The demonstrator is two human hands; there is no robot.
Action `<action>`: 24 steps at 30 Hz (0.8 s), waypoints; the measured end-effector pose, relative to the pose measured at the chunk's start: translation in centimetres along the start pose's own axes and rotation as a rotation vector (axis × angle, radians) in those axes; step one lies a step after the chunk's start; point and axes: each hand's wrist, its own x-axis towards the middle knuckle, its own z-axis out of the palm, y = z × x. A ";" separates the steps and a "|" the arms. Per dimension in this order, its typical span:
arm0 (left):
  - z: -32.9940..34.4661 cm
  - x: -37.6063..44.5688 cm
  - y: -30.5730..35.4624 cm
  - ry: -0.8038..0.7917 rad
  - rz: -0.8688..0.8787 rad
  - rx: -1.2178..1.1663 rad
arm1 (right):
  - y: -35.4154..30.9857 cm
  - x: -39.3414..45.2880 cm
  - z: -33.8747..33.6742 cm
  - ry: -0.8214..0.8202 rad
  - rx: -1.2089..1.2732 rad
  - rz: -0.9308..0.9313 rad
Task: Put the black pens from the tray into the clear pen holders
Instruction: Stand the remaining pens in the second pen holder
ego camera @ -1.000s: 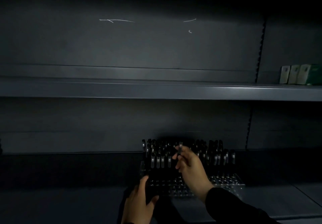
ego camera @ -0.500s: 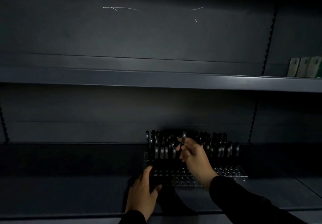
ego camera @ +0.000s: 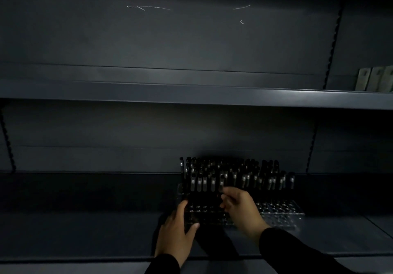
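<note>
A clear pen holder [ego camera: 278, 211] with a grid of slots stands on the lower dark shelf, its back rows filled with upright black pens [ego camera: 244, 173]. My right hand [ego camera: 240, 208] pinches one black pen [ego camera: 221, 183] by its lower part, the pen upright over the holder's front left rows. My left hand [ego camera: 177, 231] grips the front left corner of a dark block at the holder's left end, thumb on its near side. The dim light hides whether that block is the tray or part of the holder.
The dark lower shelf [ego camera: 85, 231] runs left and right of the holder. An upper shelf [ego camera: 191, 94] crosses above, with several pale boxes [ego camera: 375, 79] at its far right. A slotted upright [ego camera: 331, 46] divides the back panel.
My right hand has come down with the pen, from level with the pen tops to low over the front rows. My left hand keeps its grip at the left corner.
</note>
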 end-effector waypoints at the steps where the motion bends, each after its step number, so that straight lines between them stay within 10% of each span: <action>1: 0.1 0.0 -0.1 0.004 0.001 -0.009 | 0.0 -0.3 -0.2 0.020 0.014 -0.006; 17: 5.1 -16.1 -8.1 0.116 0.283 0.179 | 14.2 -18.4 -4.1 -0.124 0.013 0.163; 24: 11.4 -22.9 -13.5 -0.263 -0.505 -0.001 | 21.1 -21.3 0.7 -0.260 -0.251 0.257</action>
